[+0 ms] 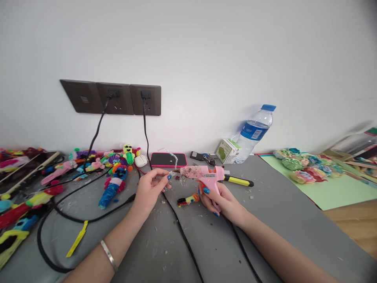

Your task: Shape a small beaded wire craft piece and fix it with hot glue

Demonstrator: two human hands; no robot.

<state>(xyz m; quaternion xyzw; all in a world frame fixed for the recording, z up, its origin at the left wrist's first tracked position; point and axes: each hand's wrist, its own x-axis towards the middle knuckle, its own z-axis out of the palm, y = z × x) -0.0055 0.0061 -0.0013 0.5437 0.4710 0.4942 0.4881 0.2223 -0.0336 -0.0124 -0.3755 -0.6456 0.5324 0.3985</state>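
Observation:
My right hand (219, 199) is wrapped round the handle of a pink hot glue gun (200, 173), whose nozzle points left. Strings of dried glue cling to its front end. Close to the nozzle, my left hand (153, 184) pinches a thin, silvery, tinsel-like pipe cleaner (176, 159) between thumb and finger. The strand bends upward from the fingertips; its lower end is hidden at the nozzle. Beneath the gun lies a small yellow, black and orange pipe-cleaner figure (188, 200). A blue pipe-cleaner figure (110, 188) lies left of my left hand.
Black cables (179, 224) cross the grey table. Behind my hands are a phone (168, 159), keys (209, 160), a green-and-white carton (226, 151) and a leaning water bottle (253, 133). A yellow cutter (238, 181) lies by the gun. Cloth flowers (309, 175) rest on green paper (326, 196).

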